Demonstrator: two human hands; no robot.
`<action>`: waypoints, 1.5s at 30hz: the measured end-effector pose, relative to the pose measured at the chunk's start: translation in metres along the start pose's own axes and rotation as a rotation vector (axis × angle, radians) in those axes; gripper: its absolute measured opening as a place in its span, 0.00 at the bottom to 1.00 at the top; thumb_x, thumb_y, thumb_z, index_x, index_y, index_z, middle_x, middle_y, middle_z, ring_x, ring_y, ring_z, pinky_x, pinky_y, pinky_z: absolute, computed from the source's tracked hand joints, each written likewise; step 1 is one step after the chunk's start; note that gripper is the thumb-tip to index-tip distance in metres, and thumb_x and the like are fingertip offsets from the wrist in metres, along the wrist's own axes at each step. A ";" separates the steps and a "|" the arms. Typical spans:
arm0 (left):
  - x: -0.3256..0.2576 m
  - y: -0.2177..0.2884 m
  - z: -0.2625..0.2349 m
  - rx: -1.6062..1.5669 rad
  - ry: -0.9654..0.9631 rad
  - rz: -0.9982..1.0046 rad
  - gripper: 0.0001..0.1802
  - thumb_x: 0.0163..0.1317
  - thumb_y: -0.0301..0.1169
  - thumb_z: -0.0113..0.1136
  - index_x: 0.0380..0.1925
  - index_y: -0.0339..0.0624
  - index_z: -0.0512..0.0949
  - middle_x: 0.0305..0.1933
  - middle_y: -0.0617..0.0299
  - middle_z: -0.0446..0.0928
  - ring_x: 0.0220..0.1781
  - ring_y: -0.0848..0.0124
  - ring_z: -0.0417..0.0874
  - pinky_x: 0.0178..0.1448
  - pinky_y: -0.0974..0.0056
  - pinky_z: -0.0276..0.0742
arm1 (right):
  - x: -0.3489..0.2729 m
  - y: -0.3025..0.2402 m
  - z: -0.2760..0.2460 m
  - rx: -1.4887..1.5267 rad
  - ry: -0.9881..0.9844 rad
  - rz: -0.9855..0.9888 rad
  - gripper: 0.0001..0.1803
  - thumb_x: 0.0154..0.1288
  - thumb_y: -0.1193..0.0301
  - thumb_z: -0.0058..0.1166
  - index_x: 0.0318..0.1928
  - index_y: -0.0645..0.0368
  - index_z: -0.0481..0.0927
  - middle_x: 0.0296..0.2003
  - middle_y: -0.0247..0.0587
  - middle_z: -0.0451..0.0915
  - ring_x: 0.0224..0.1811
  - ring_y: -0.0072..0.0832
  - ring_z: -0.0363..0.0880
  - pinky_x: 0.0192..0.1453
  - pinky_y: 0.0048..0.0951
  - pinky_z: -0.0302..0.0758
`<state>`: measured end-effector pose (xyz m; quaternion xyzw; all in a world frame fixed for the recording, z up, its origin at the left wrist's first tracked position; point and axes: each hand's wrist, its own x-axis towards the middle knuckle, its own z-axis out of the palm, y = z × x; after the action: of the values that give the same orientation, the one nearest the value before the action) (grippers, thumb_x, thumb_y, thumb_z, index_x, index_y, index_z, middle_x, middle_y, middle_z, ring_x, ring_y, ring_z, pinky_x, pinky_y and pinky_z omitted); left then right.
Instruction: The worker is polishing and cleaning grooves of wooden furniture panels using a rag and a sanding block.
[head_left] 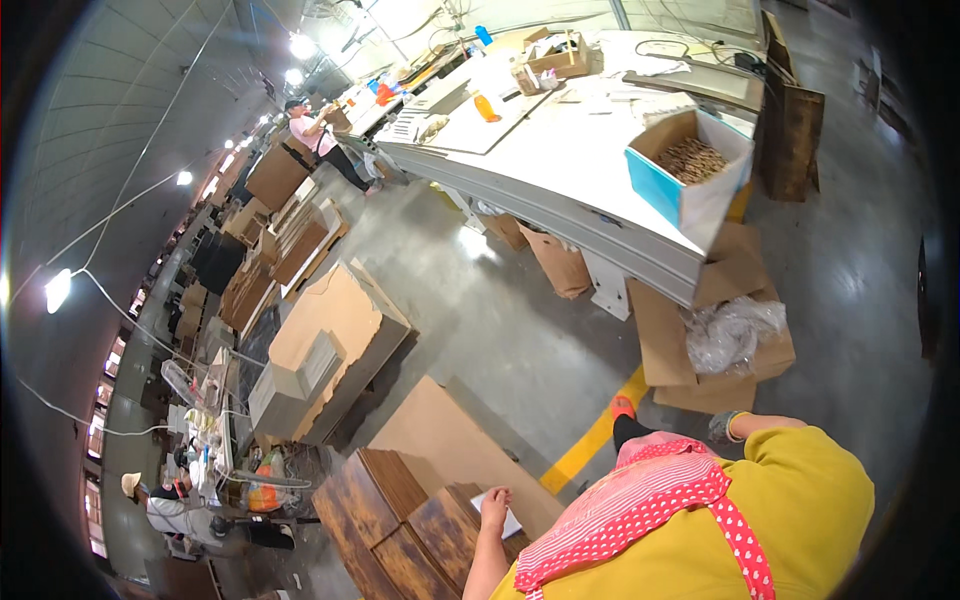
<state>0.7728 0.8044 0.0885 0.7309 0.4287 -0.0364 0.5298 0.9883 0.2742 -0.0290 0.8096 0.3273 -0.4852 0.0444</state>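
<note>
My left hand (pixel 495 508) is low in the middle, its fingers loosely bent and partly apart. It is over or beside a white sheet (pixel 512 524) near brown-stained wooden panels (pixel 395 520); no grip on the sheet shows. My right hand (pixel 722 428) is out to the right, near an open cardboard box (pixel 665 345) with clear plastic wrap (pixel 735 335) in it. Something greyish, perhaps a glove, covers that hand, and its fingers cannot be made out. I wear a yellow top and a red-and-white apron (pixel 620 520).
A long white worktable (pixel 590 130) carries a blue-and-white box (pixel 650 180) of small wooden pieces and an orange bottle (pixel 487 108). Large cardboard (pixel 465 440) lies ahead. A stacked pallet (pixel 330 350) stands left, past a yellow floor line (pixel 585 448). Other people work farther off.
</note>
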 end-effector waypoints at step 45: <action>1.022 0.465 -0.279 0.224 -0.285 0.033 0.14 0.64 0.36 0.54 0.41 0.35 0.77 0.33 0.60 0.80 0.33 0.74 0.78 0.38 0.66 0.74 | 0.548 -0.212 -1.354 0.201 1.497 0.057 0.37 0.56 0.53 0.56 0.63 0.55 0.64 0.63 0.53 0.64 0.67 0.51 0.58 0.69 0.46 0.56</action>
<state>1.6138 1.5969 0.0368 0.7797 0.3303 -0.1786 0.5011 2.0643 1.2346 0.2876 0.9313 0.2033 0.1683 -0.2512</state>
